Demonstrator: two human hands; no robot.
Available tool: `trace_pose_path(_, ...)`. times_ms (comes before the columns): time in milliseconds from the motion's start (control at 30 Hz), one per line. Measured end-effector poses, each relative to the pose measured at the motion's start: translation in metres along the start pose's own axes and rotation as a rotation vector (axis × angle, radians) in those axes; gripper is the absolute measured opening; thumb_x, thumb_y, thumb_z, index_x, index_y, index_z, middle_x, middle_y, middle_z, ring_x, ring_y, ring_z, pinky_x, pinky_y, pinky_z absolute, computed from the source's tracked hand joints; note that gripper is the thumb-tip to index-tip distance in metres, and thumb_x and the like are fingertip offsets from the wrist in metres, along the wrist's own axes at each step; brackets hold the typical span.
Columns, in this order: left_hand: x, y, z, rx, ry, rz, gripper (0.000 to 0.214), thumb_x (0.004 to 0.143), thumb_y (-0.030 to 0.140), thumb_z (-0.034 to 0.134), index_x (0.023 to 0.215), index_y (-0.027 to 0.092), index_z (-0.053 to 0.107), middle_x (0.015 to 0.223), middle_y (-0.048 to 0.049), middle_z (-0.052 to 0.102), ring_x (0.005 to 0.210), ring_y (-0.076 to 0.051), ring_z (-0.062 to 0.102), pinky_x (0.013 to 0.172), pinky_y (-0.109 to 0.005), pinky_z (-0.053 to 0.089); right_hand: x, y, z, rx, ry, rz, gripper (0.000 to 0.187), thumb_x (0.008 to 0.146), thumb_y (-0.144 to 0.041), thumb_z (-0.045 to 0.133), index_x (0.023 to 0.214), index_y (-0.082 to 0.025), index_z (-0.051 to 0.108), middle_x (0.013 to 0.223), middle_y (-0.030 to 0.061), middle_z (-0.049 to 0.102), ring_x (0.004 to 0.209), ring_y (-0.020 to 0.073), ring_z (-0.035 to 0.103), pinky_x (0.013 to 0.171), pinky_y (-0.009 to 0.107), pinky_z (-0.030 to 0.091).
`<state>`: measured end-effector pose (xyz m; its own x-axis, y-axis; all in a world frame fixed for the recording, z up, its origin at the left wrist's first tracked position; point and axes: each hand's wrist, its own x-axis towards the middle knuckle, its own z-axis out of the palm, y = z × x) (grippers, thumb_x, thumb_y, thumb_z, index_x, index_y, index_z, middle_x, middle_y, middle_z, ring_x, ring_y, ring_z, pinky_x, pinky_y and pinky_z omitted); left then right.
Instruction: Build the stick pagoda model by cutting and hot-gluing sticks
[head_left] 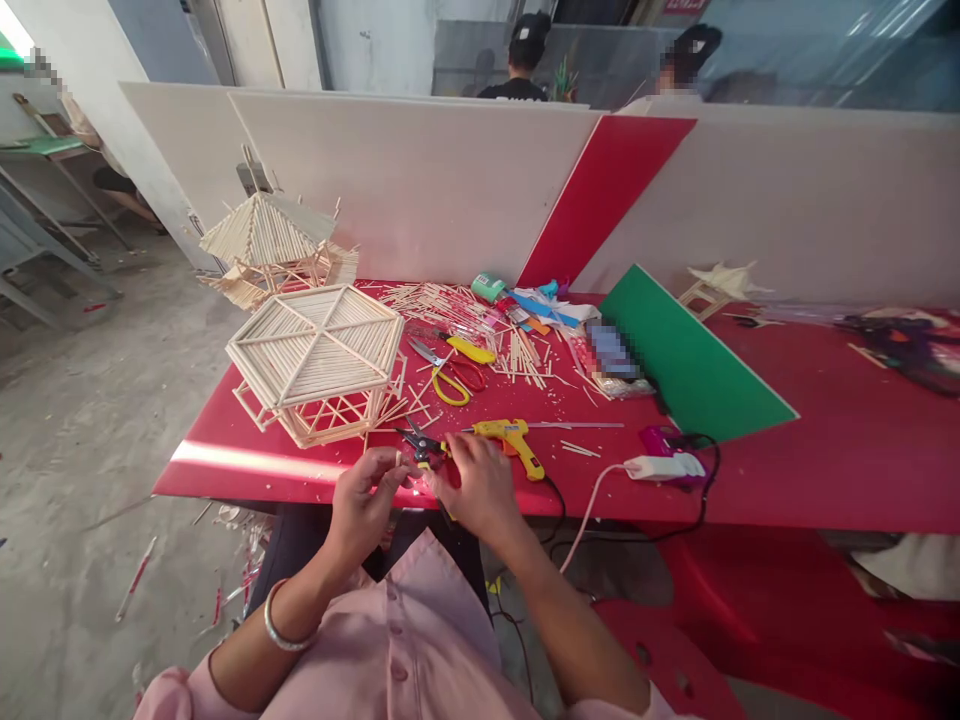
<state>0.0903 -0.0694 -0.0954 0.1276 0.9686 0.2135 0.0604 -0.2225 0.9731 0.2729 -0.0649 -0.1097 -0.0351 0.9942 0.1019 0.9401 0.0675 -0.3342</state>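
Note:
In the head view my left hand (367, 500) is closed in a pinch at the table's front edge. What sits between its thumb and fingers is too small to make out. Close by on the right, my right hand (484, 485) is curled over the handles of black-and-yellow pliers (424, 447), whose jaws point away to the upper left. The thumbs of both hands nearly meet. Just beyond my left hand stands a six-sided pavilion model (319, 350) of thin wooden sticks. A yellow glue gun (511, 440) lies right of my right hand.
Red-and-yellow scissors (450, 380), a yellow utility knife (471, 349) and loose sticks (450, 310) lie behind my hands. A second stick pavilion (266, 235) stands back left. A white power strip (664, 467) with cords and a slanted green board (697, 370) are at right.

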Motion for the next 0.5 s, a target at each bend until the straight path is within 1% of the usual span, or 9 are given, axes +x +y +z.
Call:
trace_pose_path(67, 0.002, 0.001, 0.001, -0.007, -0.028, 0.006, 0.021, 0.091, 0.036, 0.057, 0.089, 0.017, 0.065, 0.079, -0.0055, 0.072, 0.064, -0.013, 0.064, 0.061, -0.024, 0.052, 0.036, 0.004, -0.010, -0.026, 0.054, -0.028, 0.049, 0.095, -0.043, 0.042, 0.134, -0.016, 0.052, 0.130, 0.0163, 0.058, 0.121, 0.0293, 0.050, 0.103, 0.043, 0.037)
trace_pose_path(100, 0.004, 0.001, 0.002, -0.021, -0.038, 0.006, 0.022, 0.091, 0.037, 0.057, 0.090, 0.016, 0.066, 0.078, -0.0057, 0.072, 0.062, -0.012, 0.063, 0.058, -0.023, 0.051, 0.057, 0.008, -0.015, -0.087, 0.017, 0.001, 0.046, 0.097, -0.039, 0.038, 0.134, -0.015, 0.050, 0.128, 0.0159, 0.059, 0.120, 0.0273, 0.052, 0.101, 0.040, 0.040)
trace_pose_path(133, 0.005, 0.002, 0.004, -0.044, -0.048, 0.003, 0.024, 0.091, 0.037, 0.057, 0.091, 0.016, 0.067, 0.077, -0.0056, 0.071, 0.059, -0.012, 0.062, 0.056, -0.022, 0.050, 0.079, 0.012, -0.017, -0.176, -0.068, 0.049, 0.044, 0.097, -0.036, 0.038, 0.135, -0.015, 0.049, 0.126, 0.0161, 0.060, 0.118, 0.0266, 0.055, 0.096, 0.038, 0.043)
trace_pose_path(200, 0.007, 0.002, 0.008, -0.102, -0.064, -0.004, 0.025, 0.091, 0.038, 0.058, 0.092, 0.015, 0.067, 0.075, -0.0051, 0.071, 0.055, -0.011, 0.061, 0.052, -0.021, 0.048, 0.118, 0.020, -0.017, -0.233, -0.131, 0.094, 0.041, 0.093, -0.033, 0.048, 0.127, -0.011, 0.054, 0.120, 0.0193, 0.062, 0.111, 0.0301, 0.059, 0.089, 0.038, 0.046)
trace_pose_path(267, 0.009, 0.001, 0.013, -0.165, -0.061, -0.023, 0.026, 0.091, 0.038, 0.058, 0.095, 0.014, 0.067, 0.072, -0.0043, 0.070, 0.054, -0.010, 0.060, 0.049, -0.021, 0.047, 0.148, 0.026, -0.011, -0.276, -0.185, 0.118, 0.040, 0.088, -0.031, 0.059, 0.122, -0.010, 0.057, 0.114, 0.0207, 0.065, 0.106, 0.0320, 0.062, 0.084, 0.037, 0.047)
trace_pose_path(333, 0.011, -0.001, 0.016, -0.237, -0.051, -0.046, 0.028, 0.090, 0.039, 0.058, 0.103, 0.014, 0.065, 0.073, -0.0039, 0.071, 0.055, -0.011, 0.062, 0.048, -0.020, 0.046, 0.164, 0.028, -0.004, -0.318, -0.213, 0.121, 0.045, 0.084, -0.031, 0.064, 0.124, -0.010, 0.056, 0.110, 0.0206, 0.066, 0.103, 0.0321, 0.064, 0.082, 0.037, 0.047)
trace_pose_path(400, 0.014, -0.004, 0.018, -0.304, -0.051, -0.079, 0.031, 0.090, 0.040, 0.059, 0.107, 0.015, 0.063, 0.076, -0.0048, 0.072, 0.057, -0.011, 0.063, 0.048, -0.020, 0.045, 0.171, 0.027, -0.002, -0.366, -0.215, 0.115, 0.048, 0.085, -0.031, 0.063, 0.127, -0.011, 0.053, 0.107, 0.0203, 0.067, 0.101, 0.0319, 0.064, 0.082, 0.037, 0.046)
trace_pose_path(433, 0.016, -0.005, 0.018, -0.330, -0.052, -0.102, 0.032, 0.089, 0.041, 0.060, 0.107, 0.015, 0.062, 0.078, -0.0053, 0.072, 0.057, -0.011, 0.064, 0.047, -0.020, 0.045, 0.173, 0.026, -0.004, -0.393, -0.205, 0.107, 0.048, 0.086, -0.031, 0.061, 0.129, -0.011, 0.051, 0.106, 0.0206, 0.067, 0.102, 0.0321, 0.063, 0.083, 0.038, 0.045)
trace_pose_path(500, 0.020, -0.005, 0.020, -0.363, -0.048, -0.155, 0.032, 0.087, 0.042, 0.063, 0.103, 0.015, 0.063, 0.080, -0.0064, 0.073, 0.057, -0.011, 0.064, 0.047, -0.020, 0.044, 0.176, 0.022, -0.015, -0.451, -0.165, 0.078, 0.045, 0.090, -0.026, 0.053, 0.132, -0.011, 0.049, 0.109, 0.0215, 0.066, 0.108, 0.0324, 0.060, 0.088, 0.041, 0.041)
